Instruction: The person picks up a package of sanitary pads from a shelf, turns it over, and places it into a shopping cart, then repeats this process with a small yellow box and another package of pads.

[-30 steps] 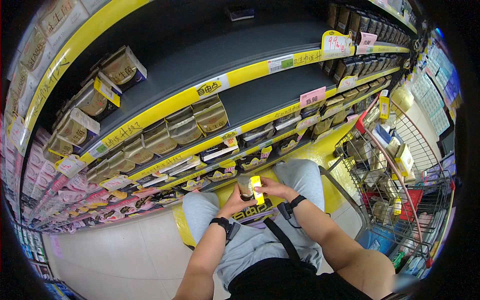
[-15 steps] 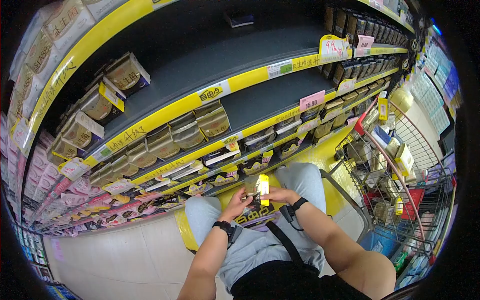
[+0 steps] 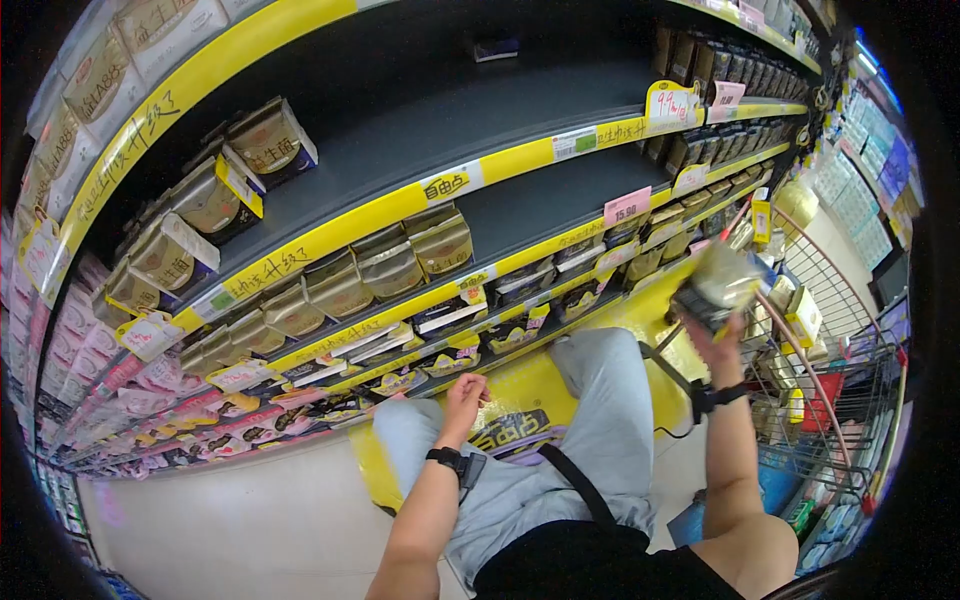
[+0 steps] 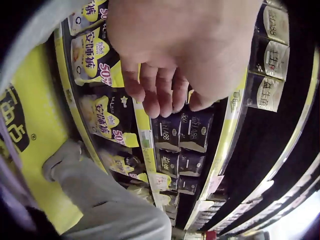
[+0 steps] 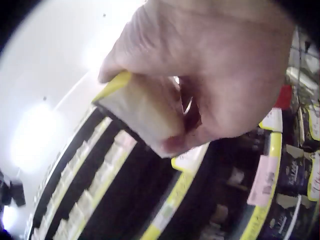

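Note:
In the head view my right hand (image 3: 716, 350) grips a gold and dark package (image 3: 722, 285), blurred, at the near left edge of the shopping cart. The right wrist view has the right hand (image 5: 205, 65) pinching this package (image 5: 145, 107), with a yellow strip at its top corner, between thumb and fingers. My left hand (image 3: 466, 400) hangs over the yellow mat (image 3: 560, 388) near the left knee, holding nothing. Seen from the left wrist, the left hand (image 4: 180, 55) has loosely curled fingers, with dark packages (image 4: 192, 130) on the shelf behind them.
A wire shopping cart (image 3: 835, 385) filled with packages stands at the right. Long shelves with yellow edges (image 3: 400, 198) curve across the front and left, holding gold packages (image 3: 440, 240) and pink packs (image 3: 85, 350). Crossed or bent legs in grey trousers (image 3: 605, 400) are below.
Both hands were together on the package above the lap. The right hand has carried it right and up to the cart; the left hand has let go and stays near the left knee.

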